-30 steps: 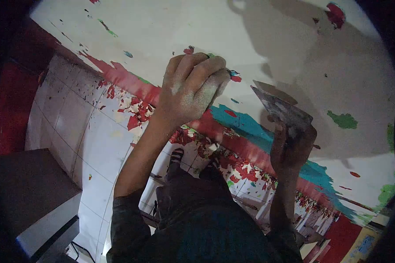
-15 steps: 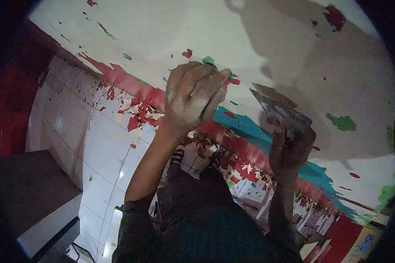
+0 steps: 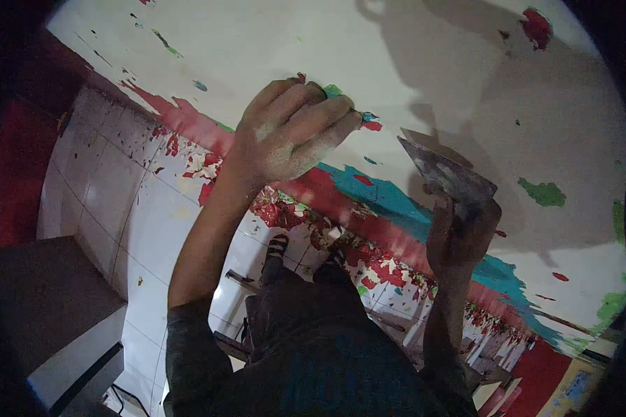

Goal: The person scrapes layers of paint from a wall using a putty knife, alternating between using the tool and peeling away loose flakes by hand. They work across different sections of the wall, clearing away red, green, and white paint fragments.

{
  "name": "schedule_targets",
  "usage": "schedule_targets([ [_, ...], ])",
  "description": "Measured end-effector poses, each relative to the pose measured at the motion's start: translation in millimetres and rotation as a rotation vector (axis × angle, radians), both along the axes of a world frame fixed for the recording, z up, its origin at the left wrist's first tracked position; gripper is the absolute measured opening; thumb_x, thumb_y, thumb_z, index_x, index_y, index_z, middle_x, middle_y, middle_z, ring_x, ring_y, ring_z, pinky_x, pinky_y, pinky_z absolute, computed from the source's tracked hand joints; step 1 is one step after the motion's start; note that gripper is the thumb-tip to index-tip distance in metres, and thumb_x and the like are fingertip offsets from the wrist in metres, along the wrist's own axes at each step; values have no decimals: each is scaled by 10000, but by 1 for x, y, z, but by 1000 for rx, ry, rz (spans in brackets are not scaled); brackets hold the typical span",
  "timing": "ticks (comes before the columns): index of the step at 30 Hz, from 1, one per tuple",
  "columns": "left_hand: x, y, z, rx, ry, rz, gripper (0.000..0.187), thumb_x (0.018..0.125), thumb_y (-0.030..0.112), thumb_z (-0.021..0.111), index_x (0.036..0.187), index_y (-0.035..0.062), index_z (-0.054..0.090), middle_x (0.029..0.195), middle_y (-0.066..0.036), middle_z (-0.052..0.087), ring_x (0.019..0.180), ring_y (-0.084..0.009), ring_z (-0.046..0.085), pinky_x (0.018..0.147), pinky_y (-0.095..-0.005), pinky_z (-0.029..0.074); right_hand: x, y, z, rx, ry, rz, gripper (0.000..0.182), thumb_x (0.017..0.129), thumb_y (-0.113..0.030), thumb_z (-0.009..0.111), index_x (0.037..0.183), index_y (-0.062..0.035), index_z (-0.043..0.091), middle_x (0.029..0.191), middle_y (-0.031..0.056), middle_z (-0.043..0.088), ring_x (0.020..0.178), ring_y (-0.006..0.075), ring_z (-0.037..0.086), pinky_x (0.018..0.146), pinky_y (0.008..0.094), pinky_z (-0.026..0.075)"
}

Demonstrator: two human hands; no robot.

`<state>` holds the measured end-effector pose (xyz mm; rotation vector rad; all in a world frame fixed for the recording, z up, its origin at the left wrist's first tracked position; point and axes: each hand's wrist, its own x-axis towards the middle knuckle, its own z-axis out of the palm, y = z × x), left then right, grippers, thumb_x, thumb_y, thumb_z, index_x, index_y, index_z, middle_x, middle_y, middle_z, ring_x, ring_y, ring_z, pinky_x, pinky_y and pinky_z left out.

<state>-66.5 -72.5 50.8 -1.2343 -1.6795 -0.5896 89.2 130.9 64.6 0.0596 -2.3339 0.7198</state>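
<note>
At the pale wall (image 3: 327,42), left hand (image 3: 292,132) is curled beside a small red paint patch (image 3: 372,126), contents of its grip not discernible; right hand (image 3: 462,233) grips a scraper (image 3: 448,167), blade near the wall. Step judged as left-hand surface work; another stroke would call for steady finger pressure, scraper clear.

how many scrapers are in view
1: the scraper in the right hand, in front of the wall. Anything under the left hand would be hidden.

place: indoor room, type unclear | patchily painted wall (image 3: 341,42) | tiled floor (image 3: 146,240) | scattered paint flakes (image 3: 279,212)
</note>
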Motion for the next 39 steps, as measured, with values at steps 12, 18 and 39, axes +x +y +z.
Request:
schedule_targets([
  [12, 27, 21, -11, 177, -302, 120, 237, 644, 95, 621, 862, 47, 542, 845, -73, 537, 746, -232, 515, 623, -357, 391, -1, -6, 10, 41, 39, -8, 309, 783, -147, 595, 1021, 18, 486, 846, 182, 572, 678, 269, 606, 587, 329, 488],
  [18, 42, 37, -26, 388, -484, 87, 219, 720, 80, 584, 921, 36, 510, 874, -123, 541, 764, -272, 521, 653, -386, 399, -3, 0, -2, -8, 69, 1, 333, 772, -168, 608, 1028, 10, 493, 856, 172, 574, 650, 264, 608, 578, 329, 492],
  [39, 53, 58, -29, 652, -448, 128, 213, 664, 49, 668, 868, 59, 607, 872, -83, 573, 689, -216, 545, 629, -319, 406, 2, -1, -2, -83, -21, -34, 332, 773, -167, 602, 1028, 26, 512, 854, 181, 573, 621, 217, 593, 554, 299, 486],
])
